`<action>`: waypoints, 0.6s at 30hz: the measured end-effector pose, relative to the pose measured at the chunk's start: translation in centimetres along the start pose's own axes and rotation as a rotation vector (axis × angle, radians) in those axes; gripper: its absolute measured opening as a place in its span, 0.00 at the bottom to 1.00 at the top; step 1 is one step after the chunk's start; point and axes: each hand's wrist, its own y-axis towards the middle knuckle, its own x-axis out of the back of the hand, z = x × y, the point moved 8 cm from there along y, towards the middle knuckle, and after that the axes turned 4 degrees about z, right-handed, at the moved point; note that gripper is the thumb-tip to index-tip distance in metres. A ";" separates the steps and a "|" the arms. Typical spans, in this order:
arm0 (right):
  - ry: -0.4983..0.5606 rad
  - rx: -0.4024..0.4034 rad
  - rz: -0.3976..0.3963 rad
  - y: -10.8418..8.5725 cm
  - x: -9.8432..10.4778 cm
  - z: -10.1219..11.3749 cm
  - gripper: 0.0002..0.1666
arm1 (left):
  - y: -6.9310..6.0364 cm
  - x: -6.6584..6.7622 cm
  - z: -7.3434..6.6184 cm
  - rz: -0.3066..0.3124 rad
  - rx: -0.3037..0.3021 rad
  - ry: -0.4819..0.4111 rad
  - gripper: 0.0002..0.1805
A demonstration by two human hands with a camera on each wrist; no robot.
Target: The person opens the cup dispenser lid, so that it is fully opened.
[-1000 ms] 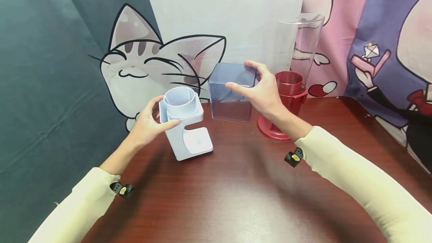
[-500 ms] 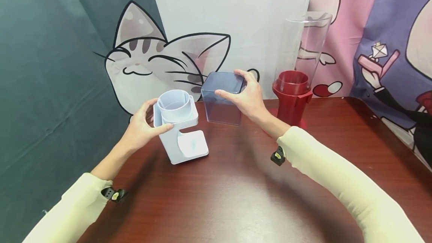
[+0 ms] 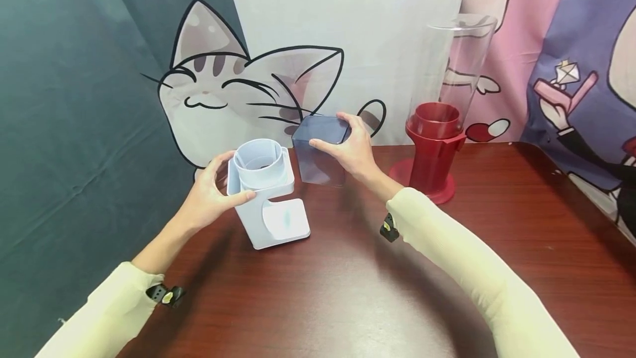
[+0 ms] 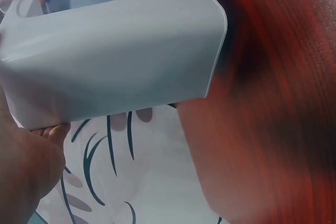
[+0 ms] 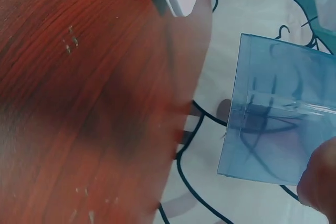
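White plastic stand [image 3: 250, 225] is gripped by the upper edge in the left hand [image 3: 210, 195]. Blue translucent container [image 3: 320, 166] is pinched by the right hand [image 3: 355, 151], held just beside the stand. Step judged: positioning of both parts; joining or separating cannot be told. Level, steady handling seems called for next. Farther right, red dispenser [image 3: 431, 167] is touched by neither hand.

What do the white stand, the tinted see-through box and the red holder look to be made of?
White stand: probably molded plastic, smooth and satin, with rounded edges and soft shading.
Tinted box: likely hard plastic, glossy; the backdrop shows through its walls, though glass can't be ruled out.
Red holder: likely opaque plastic with a mild sheen, judging by its even color.
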 end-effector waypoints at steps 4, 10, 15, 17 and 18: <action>0.005 0.000 0.001 0.2 -1.5 -0.6 0.56 | -0.4 -0.2 0.0 0.010 -0.004 -0.017 0.46; 0.005 0.003 0.014 0.2 -3.7 -1.0 0.56 | -0.9 -0.5 0.1 0.013 0.010 -0.032 0.46; 0.010 0.007 0.034 0.1 -5.5 -1.0 0.56 | -1.1 -0.6 0.2 0.012 0.007 -0.037 0.47; 0.011 0.009 0.041 0.0 -6.2 -1.2 0.55 | -1.1 -0.6 0.3 0.015 0.004 -0.052 0.47; 0.009 0.008 0.046 0.0 -6.5 -1.2 0.55 | -1.2 -0.7 0.3 0.017 0.001 -0.056 0.47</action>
